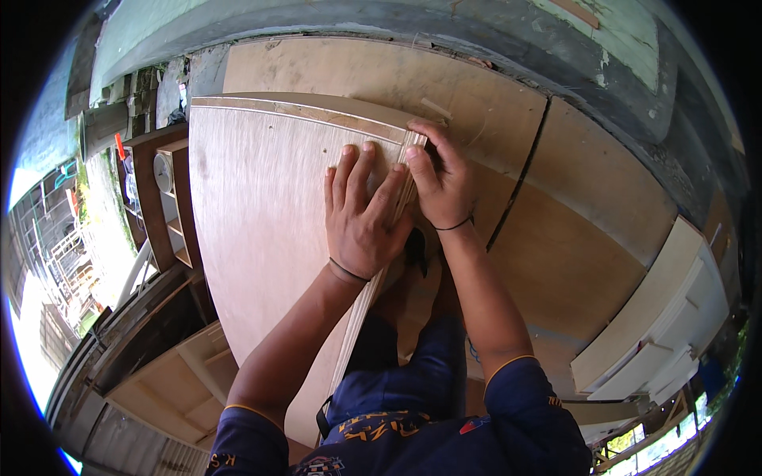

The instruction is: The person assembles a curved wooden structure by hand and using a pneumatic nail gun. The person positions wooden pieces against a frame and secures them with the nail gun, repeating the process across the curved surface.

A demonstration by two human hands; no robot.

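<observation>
Extending leftward beneath the spread left hand (362, 228) is the wooden panel (254, 198) — corner (402, 136) pinched (by the right hand (447, 186)).

A large, pale wooden panel (262, 198) spans the scene from left to middle, its broad, finely grained face upward. Small dark spots mark the face near its far edge, where a browner strip runs; the right edge shows thin layers.

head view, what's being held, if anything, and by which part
The right hand holds the pale wooden panel by its far right corner; the left hand lies on its broad face, close to that corner.
</observation>
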